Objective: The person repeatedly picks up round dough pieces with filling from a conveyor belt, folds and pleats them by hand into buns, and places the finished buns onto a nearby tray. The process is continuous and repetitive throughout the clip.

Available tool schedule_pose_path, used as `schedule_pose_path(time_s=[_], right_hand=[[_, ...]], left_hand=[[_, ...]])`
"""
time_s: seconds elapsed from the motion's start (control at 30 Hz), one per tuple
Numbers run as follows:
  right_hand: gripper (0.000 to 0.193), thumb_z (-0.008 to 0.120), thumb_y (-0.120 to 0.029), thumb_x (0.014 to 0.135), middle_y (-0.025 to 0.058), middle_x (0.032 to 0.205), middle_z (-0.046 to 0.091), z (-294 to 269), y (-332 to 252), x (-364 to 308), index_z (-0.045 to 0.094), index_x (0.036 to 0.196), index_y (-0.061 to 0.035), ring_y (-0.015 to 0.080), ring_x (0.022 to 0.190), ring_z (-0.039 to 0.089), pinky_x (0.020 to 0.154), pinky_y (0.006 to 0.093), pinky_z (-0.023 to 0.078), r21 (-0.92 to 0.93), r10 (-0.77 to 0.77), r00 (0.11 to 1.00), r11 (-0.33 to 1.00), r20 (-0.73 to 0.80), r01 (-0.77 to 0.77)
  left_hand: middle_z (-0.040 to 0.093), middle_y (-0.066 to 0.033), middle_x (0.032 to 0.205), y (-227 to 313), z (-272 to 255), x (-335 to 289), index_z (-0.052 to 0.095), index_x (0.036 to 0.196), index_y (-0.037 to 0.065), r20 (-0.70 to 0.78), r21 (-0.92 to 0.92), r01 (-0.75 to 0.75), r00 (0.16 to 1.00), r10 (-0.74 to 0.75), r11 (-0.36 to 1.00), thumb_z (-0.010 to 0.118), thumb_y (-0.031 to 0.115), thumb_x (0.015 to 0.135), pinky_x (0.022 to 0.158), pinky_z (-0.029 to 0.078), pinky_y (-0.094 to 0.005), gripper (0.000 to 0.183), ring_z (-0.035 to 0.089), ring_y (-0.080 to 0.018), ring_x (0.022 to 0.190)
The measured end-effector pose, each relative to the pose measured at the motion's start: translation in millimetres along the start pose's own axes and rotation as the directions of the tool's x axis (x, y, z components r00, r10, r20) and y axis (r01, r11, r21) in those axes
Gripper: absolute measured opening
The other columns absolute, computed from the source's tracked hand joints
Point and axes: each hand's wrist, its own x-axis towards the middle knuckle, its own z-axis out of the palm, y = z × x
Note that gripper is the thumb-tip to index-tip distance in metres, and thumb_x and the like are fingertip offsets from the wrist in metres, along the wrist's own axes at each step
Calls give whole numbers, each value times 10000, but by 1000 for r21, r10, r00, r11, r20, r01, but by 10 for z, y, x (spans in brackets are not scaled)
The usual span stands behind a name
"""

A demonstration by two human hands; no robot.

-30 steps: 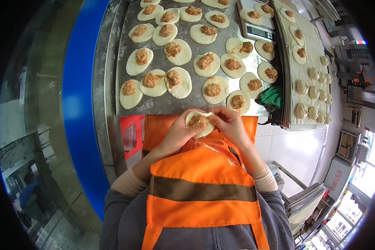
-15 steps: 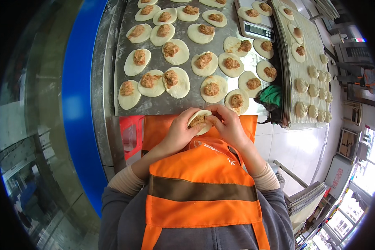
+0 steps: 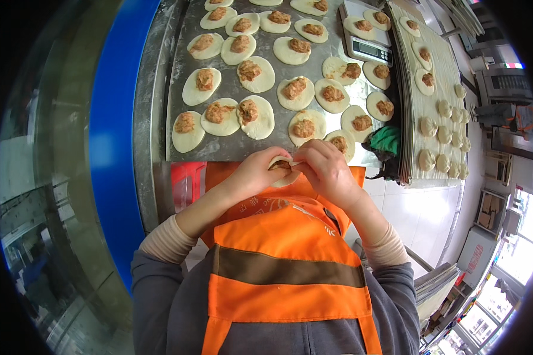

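Observation:
A filled dough wrapper point(image 3: 285, 179) is held in front of my orange apron, just off the near edge of the steel table point(image 3: 219, 151). My left hand point(image 3: 257, 174) cups it from the left, thumb at the orange-brown filling. With fingers and thumb pinched together, my right hand point(image 3: 326, 168) grips the wrapper's right rim. Part of the filling shows between the hands; the wrapper's underside is hidden. Beyond my hands, several flat dough rounds point(image 3: 254, 117) lie on the table, each topped with a lump of filling.
A digital scale point(image 3: 367, 50) with two topped rounds stands at the far right of the table. Next to it, a cloth-covered board point(image 3: 438, 163) bears several pleated buns point(image 3: 428, 126). A green cloth point(image 3: 385, 139) hangs by the table corner. Under the near edge is a red stool point(image 3: 187, 180).
My right hand has turned further over the wrapper, and its rim is drawn in, leaving less filling exposed. The view has shifted slightly.

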Motion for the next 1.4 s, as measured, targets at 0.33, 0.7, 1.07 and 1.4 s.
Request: schedule_pose_path(time_s=[0.33, 0.7, 1.07, 1.4], right_hand=[[156, 677, -5, 818, 120, 893, 610, 14, -18, -4, 592, 948, -20, 321, 785, 612, 679, 386, 498, 179, 155, 988, 972, 0, -153], [213, 680, -4, 783, 90, 883, 594, 28, -28, 59, 596, 973, -49, 289, 792, 606, 699, 384, 494, -1, -15, 999, 1000, 46, 15], [203, 666, -45, 822, 94, 889, 587, -44, 95, 114, 590, 1010, -52, 289, 797, 603, 705, 384, 485, -180, -74, 997, 981, 20, 77], [235, 681, -13, 808, 101, 918, 615, -72, -16, 199, 586, 1019, -49, 305, 842, 629, 696, 384, 501, -125, -184, 978, 973, 93, 195]], left_hand=[[616, -64, 1131, -25, 89, -59, 527, 1272, 43, 29, -559, 99, 995, -100, 823, 568, 100, 969, 668, 568, -282, 311, 634, -134, 965], [625, -38, 960, 99, -5, -34, 541, 1243, 35, 55, -99, -5, 998, 10, 995, 572, 59, 934, 613, 497, -248, 312, 595, -93, 803], [600, -59, 1188, 69, -101, 74, 498, 1319, 25, -22, -351, -52, 999, 47, 935, 535, 37, 952, 963, 443, -269, 370, 555, -132, 1106], [593, -69, 1165, 132, -129, -8, 476, 1325, 33, 85, -206, -7, 996, 25, 979, 524, 38, 962, 934, 461, -280, 366, 557, -134, 1098]])
